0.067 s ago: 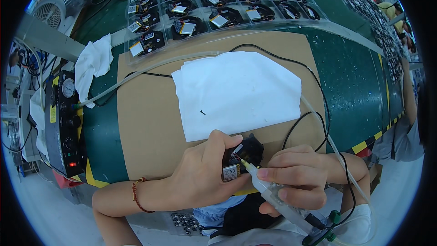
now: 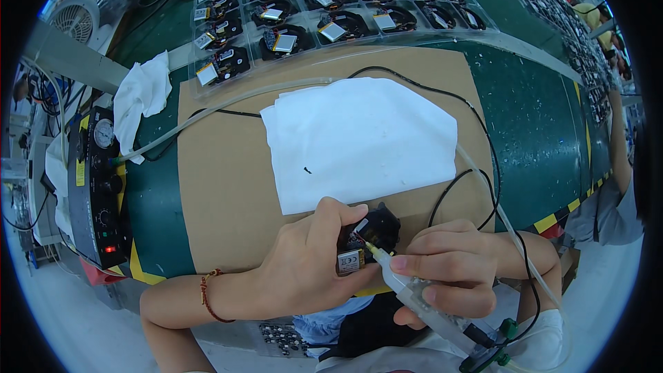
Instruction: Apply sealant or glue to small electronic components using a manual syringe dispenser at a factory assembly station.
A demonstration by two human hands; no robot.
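My left hand (image 2: 304, 255) is closed around a small black electronic assembly (image 2: 381, 226), gripping it by its edges at the near side of the cardboard. A silver battery cell (image 2: 350, 261) with printing shows at its lower left, and thin wires run near its middle. My right hand (image 2: 452, 269) holds a translucent dispensing syringe (image 2: 418, 297) at a slant. Its yellowish needle tip (image 2: 373, 247) meets the assembly or hovers just over it; which of the two I cannot tell. A green and black fitting (image 2: 494, 345) caps the syringe's rear end, where a clear hose joins.
A white cloth (image 2: 362, 141) lies on the brown cardboard sheet (image 2: 221, 193), with a small black scrap on it. Beyond stands a clear tray (image 2: 255, 69) of similar assemblies. At left is a black dispenser box (image 2: 100, 193) with a gauge. The hose and a black cable (image 2: 483, 121) cross the cardboard.
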